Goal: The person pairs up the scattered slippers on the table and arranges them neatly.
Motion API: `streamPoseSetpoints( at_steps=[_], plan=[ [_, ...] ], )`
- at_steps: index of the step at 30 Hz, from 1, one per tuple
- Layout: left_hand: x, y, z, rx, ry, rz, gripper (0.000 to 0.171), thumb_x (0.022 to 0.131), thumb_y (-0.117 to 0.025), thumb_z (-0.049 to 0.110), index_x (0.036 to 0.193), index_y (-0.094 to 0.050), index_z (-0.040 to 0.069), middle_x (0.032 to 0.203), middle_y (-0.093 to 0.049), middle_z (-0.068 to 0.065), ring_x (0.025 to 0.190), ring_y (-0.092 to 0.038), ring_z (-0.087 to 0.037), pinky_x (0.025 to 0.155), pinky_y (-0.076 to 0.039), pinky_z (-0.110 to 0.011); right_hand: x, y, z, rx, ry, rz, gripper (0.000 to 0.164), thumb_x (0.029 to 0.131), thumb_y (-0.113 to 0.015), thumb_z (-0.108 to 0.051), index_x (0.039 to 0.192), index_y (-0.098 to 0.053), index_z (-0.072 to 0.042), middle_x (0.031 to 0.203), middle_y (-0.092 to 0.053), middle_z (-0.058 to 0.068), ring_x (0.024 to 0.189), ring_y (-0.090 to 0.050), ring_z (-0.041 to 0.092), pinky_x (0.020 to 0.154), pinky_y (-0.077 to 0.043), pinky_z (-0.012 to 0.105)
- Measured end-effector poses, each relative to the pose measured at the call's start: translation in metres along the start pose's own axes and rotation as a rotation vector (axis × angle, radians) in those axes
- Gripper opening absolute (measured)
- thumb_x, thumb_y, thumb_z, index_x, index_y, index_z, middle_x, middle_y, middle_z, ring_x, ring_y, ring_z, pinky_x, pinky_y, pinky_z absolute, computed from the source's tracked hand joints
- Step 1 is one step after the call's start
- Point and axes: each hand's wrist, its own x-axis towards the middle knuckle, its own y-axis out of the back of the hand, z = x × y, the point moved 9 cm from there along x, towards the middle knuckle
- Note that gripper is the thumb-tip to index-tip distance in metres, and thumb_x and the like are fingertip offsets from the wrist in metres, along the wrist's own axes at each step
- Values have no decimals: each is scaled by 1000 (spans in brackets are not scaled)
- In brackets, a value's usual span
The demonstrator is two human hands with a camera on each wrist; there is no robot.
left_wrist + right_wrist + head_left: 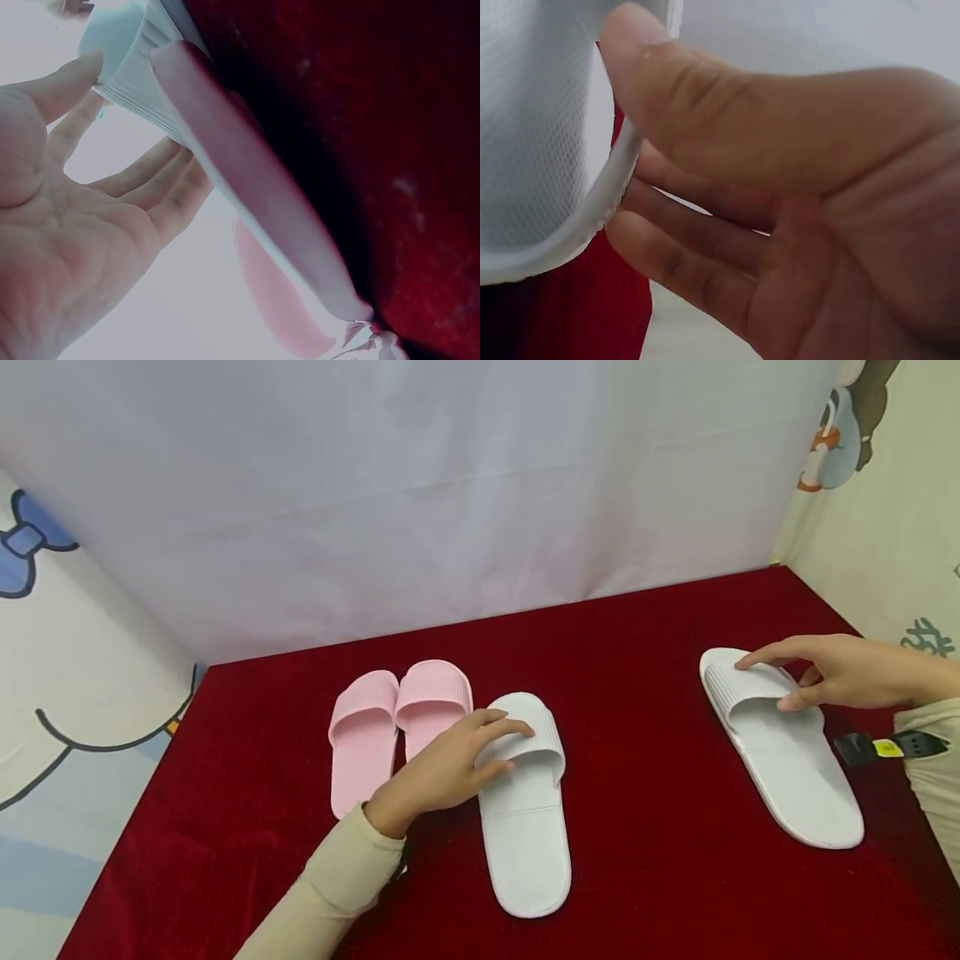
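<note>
A white slipper lies on the red cloth with its toe pointing away. My left hand is over its ribbed strap, fingers loosely bent, with the thumb by the strap's opening. In the left wrist view the thumb tip is at the strap's edge, and the other fingers spread beside it. Farther right, a second white slipper lies at a slant. My right hand reaches over its strap, forefinger on top and thumb near the strap's edge. The right wrist view shows the fingers relaxed along the slipper's side.
Left of the white slippers, two pink slippers, a left one and a right one, lie side by side, the right one partly hidden by my left hand. A pale curtain stands behind the red-covered table. Patterned cloths flank it.
</note>
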Motion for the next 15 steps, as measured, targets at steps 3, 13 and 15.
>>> streamPoseSetpoints(
  at_steps=[3,13,15],
  plan=[
    [1,0,0,8,10,0,38,94,-69,19,131,-60,23,139,-54,-16,131,-53,-31,104,-48,-48,5,-2,-9,-25,6,-12,60,76,-84,-8,131,-61,-16,125,-59,3,77,-61,-3,63,-55,22],
    [1,-2,2,28,16,-2,38,94,-69,23,132,-61,22,139,-55,-16,131,-54,-30,105,-47,-47,17,-11,-35,-105,-8,-29,57,76,-86,-17,128,-64,-28,124,-64,1,91,-59,0,71,-55,21],
    [1,-2,3,22,16,0,39,94,-69,24,132,-60,22,137,-56,-15,129,-55,-29,104,-48,-46,20,-14,-41,-82,-18,-52,55,78,-85,-19,128,-63,-29,123,-63,0,88,-61,3,71,-55,22]
  ],
)
